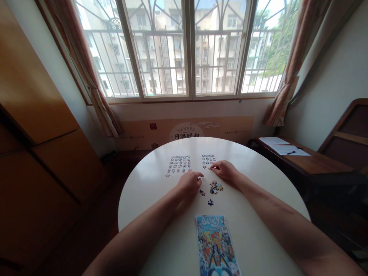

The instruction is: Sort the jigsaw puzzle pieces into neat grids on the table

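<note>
My right hand (pixel 225 170) reaches over the white table, its thumb and fingertips closed on a small jigsaw puzzle piece (pixel 210 168) at the lower edge of the right block of puzzle pieces (pixel 208 161). My left hand (pixel 189 182) hovers or rests just below the left block of puzzle pieces (pixel 178 164); its index finger points right, the other fingers curl under, and I see nothing in it. Between my forearms lie a loose heap of puzzle pieces (pixel 215 187), a smaller cluster of pieces (pixel 202 193) and a dark blue group of pieces (pixel 211 202).
A colourful Bluey picture sheet (pixel 216 245) lies near the front of the round white table (pixel 138 203). To the right, papers (pixel 290 150) and a pen are on a wooden side table (pixel 322 161). Barred windows and a printed cardboard panel (pixel 138 134) stand behind.
</note>
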Action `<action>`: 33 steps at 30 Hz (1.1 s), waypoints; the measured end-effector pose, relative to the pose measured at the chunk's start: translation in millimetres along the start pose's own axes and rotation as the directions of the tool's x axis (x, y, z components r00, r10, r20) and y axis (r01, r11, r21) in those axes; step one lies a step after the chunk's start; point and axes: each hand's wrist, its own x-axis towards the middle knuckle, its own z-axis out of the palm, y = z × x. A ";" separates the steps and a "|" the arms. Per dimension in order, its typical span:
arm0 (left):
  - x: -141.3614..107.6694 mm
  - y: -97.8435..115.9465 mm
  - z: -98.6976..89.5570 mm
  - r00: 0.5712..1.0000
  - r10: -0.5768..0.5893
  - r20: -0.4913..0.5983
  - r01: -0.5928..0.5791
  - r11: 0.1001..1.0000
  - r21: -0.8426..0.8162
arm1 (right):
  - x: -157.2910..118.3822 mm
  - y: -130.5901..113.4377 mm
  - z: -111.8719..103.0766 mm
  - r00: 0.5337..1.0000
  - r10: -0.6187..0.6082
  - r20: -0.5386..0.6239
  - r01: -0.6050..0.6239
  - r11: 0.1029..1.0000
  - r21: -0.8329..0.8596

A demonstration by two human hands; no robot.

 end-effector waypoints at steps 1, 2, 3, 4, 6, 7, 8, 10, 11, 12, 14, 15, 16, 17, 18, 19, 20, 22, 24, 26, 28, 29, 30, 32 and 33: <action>0.1 0.1 -0.2 1.000 0.005 0.011 -0.005 1.000 0.003 | 0.0 -1.5 0.5 1.000 0.004 0.003 -0.004 1.000 -0.008; 0.2 0.1 -0.2 1.000 0.010 0.019 -0.010 1.000 0.006 | 0.0 -2.7 0.7 1.000 0.007 0.007 -0.007 1.000 -0.014; 0.3 -0.1 -0.1 1.000 0.014 0.024 -0.015 1.000 0.007 | -0.1 -3.8 0.7 1.000 0.009 0.012 -0.009 1.000 -0.022; 0.5 -0.5 0.1 0.999 0.016 0.027 -0.016 1.000 0.009 | -0.2 -4.7 0.5 1.000 0.012 0.016 -0.012 0.999 -0.031; 0.8 -1.3 0.6 0.999 0.013 0.030 -0.013 1.000 0.008 | -0.6 -6.3 0.1 0.999 0.024 0.022 -0.023 0.999 -0.047; 0.8 -1.6 0.7 0.999 0.013 0.030 -0.013 1.000 0.007 | -0.8 -6.9 0.0 0.999 0.032 0.022 -0.031 0.998 -0.054; 0.9 -1.9 0.8 0.999 0.015 0.029 -0.015 1.000 0.005 | -0.9 -7.5 0.0 0.999 0.038 0.023 -0.037 0.997 -0.061; 0.9 -2.1 0.8 0.999 0.024 0.023 -0.024 1.000 0.003 | -1.1 -8.5 0.4 0.999 0.047 0.026 -0.045 0.996 -0.074; 0.8 -2.1 0.7 0.999 0.029 0.021 -0.029 1.000 0.004 | -1.2 -8.9 0.7 0.998 0.049 0.026 -0.047 0.996 -0.082; 0.8 -2.0 0.6 0.999 0.032 0.020 -0.032 0.999 0.004 | -1.2 -9.3 1.0 0.998 0.050 0.026 -0.048 0.995 -0.089; 0.8 -2.0 0.7 0.999 0.033 0.020 -0.033 0.999 0.003 | -1.4 -9.9 1.6 0.998 0.052 0.027 -0.049 0.994 -0.099; 0.8 -2.1 0.9 0.999 0.033 0.020 -0.033 0.999 0.003 | -1.5 -10.1 1.8 0.998 0.053 0.027 -0.050 0.994 -0.102; 0.9 -2.3 1.0 0.999 0.033 0.020 -0.033 0.999 0.003 | -1.5 -10.1 2.0 0.998 0.053 0.028 -0.050 0.994 -0.100; 1.0 -2.6 1.3 0.999 0.032 0.020 -0.032 0.999 0.004 | -1.6 -10.1 2.2 0.998 0.051 0.028 -0.048 0.994 -0.096; 1.2 -2.9 1.4 0.999 0.032 0.020 -0.032 0.999 0.004 | -1.6 -9.8 2.3 0.999 0.048 0.023 -0.046 0.995 -0.087; 1.5 -3.3 1.4 0.999 0.033 0.019 -0.033 0.999 0.002 | -1.6 -9.3 2.4 0.999 0.044 0.013 -0.043 0.996 -0.074; 1.9 -3.9 1.3 0.999 0.035 0.020 -0.035 0.999 0.000 | -1.5 -8.6 2.5 0.999 0.039 -0.001 -0.039 0.998 -0.054; 2.7 -5.1 0.3 0.999 0.042 0.031 -0.041 0.999 -0.010 | -1.0 -6.4 2.4 0.999 0.035 -0.033 -0.035 0.999 0.011; 3.3 -6.9 -1.6 0.997 0.059 0.051 -0.058 0.998 -0.027 | -0.2 -3.2 1.6 0.999 0.025 -0.024 -0.022 0.994 0.111; 3.5 -9.4 -4.1 0.992 0.104 0.070 -0.100 0.993 -0.056 | 0.8 0.9 -0.6 0.999 -0.018 0.040 0.008 0.974 0.226; 3.1 -12.4 -7.0 0.981 0.176 0.077 -0.169 0.982 -0.089 | 1.7 5.0 -4.8 0.986 -0.077 0.149 0.022 0.940 0.341; 2.8 -13.9 -8.6 0.973 0.215 0.080 -0.206 0.973 -0.104 | 2.1 6.7 -7.8 0.971 -0.102 0.216 0.009 0.919 0.394; 2.3 -15.3 -10.2 0.965 0.250 0.085 -0.239 0.964 -0.116 | 2.3 8.1 -11.3 0.950 -0.122 0.287 -0.018 0.897 0.441; 1.3 -17.8 -14.0 0.948 0.300 0.110 -0.284 0.949 -0.140 | 2.5 9.6 -19.7 0.897 -0.153 0.415 -0.088 0.858 0.506; 0.8 -18.7 -15.9 0.940 0.318 0.127 -0.298 0.942 -0.154 | 2.4 9.7 -24.0 0.872 -0.166 0.461 -0.115 0.845 0.523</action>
